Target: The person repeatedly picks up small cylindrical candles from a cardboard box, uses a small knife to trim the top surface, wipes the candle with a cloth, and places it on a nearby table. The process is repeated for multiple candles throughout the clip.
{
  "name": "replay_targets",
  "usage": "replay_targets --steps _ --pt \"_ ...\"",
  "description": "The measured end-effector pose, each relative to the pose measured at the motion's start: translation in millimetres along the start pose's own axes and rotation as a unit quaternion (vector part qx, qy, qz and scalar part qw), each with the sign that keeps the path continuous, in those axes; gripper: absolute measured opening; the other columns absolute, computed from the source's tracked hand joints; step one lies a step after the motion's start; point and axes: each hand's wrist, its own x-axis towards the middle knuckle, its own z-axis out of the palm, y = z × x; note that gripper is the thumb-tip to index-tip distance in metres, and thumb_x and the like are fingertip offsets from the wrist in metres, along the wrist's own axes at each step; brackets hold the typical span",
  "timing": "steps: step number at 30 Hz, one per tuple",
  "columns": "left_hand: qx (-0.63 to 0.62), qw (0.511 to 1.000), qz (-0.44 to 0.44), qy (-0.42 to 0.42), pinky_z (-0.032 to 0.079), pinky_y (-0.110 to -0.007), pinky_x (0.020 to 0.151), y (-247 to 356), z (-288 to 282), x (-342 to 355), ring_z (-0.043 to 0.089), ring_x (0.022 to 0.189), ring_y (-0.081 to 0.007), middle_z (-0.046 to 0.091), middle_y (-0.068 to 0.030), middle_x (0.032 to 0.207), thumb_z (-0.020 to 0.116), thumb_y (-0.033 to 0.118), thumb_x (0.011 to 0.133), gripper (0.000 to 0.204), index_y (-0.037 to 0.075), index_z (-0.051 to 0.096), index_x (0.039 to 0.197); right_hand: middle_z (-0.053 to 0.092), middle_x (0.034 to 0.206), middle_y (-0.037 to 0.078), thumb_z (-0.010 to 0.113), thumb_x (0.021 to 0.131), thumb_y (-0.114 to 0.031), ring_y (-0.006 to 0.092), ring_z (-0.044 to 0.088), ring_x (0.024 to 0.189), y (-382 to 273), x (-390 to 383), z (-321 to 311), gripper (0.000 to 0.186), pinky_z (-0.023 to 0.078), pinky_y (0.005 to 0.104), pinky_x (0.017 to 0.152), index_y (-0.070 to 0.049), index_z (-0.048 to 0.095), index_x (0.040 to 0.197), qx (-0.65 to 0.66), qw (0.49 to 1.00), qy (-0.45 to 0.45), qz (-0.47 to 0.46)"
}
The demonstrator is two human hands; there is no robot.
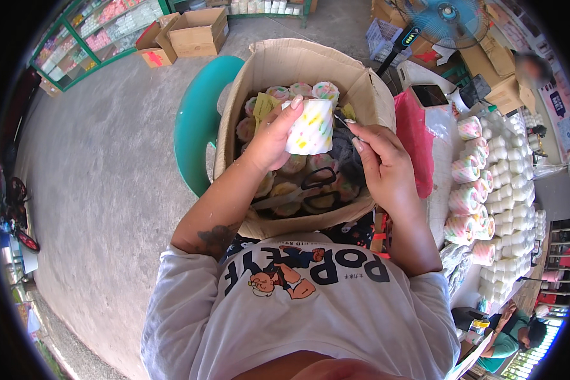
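My left hand (277,136) grips a white cylinder with yellow, pink and green specks (310,130), held up over an open cardboard box (253,60). My right hand (377,155), at the cylinder's right side, pinches a thin dark tool (341,121) whose tip is close to the cylinder; its full shape is hidden. Inside the box are several speckled pastel cylinders (325,90), yellow paper slips (265,106) and a dark crumpled cloth (351,164). A pair of black-handled scissors (316,180) lies on top of the cylinders below my hands.
Left of the box is a teal plastic chair (193,130). At right, a table holds a phone (429,95), pink-speckled cylinders (465,170) and stacked white ones (506,215). A fan (442,19) stands beyond. Cartons (199,31) sit behind. A person in teal (497,351) is at lower right.
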Motion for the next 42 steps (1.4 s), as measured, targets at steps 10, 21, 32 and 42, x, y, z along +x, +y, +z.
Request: replay_targets --steps 10,21,32,42 --pt "-0.034 0.996 0.021 0.074 0.051 -0.032 0.082 2 1 4 0.064 0.092 -0.0178 0.063 -0.0097 0.106 0.060 0.040 0.089 0.049 0.001 0.052 0.119 0.061 0.096 0.013 0.057 0.088 0.000 0.0288 0.062 0.085 -5 -4 14 0.025 0.051 0.0348 0.073 -0.007 0.063 0.110 0.015 1.000 -0.027 0.000" --pt "0.089 0.982 0.122 0.113 0.051 -0.031 0.083 -6 0 8 0.061 0.098 -0.0183 0.061 -0.0129 0.109 0.075 0.021 0.080 0.057 -0.005 0.046 0.122 0.058 0.094 0.010 0.060 0.075 0.004 0.0294 0.059 0.086 -7 -11 22 0.038 0.050 0.0398 0.075 -0.010 0.064 0.109 -0.174 0.980 -0.078 -0.058" --pt "0.139 0.969 0.151 0.135 0.052 -0.032 0.083 -7 3 6 0.060 0.098 -0.0179 0.059 -0.0132 0.111 0.078 0.020 0.077 0.064 -0.005 0.042 0.124 0.058 0.093 0.009 0.058 0.076 0.004 0.0301 0.059 0.087 -3 -10 22 0.034 0.050 0.0398 0.075 -0.009 0.063 0.108 -0.140 0.987 -0.068 -0.032" --pt "0.133 0.964 0.165 0.159 0.053 -0.031 0.082 -7 2 7 0.061 0.096 -0.0182 0.059 -0.0150 0.108 0.079 0.016 0.076 0.060 -0.004 0.040 0.115 0.057 0.092 0.010 0.059 0.076 0.004 0.0299 0.058 0.087 -8 -11 21 0.035 0.049 0.0403 0.075 -0.009 0.063 0.108 -0.104 0.988 -0.114 -0.021"
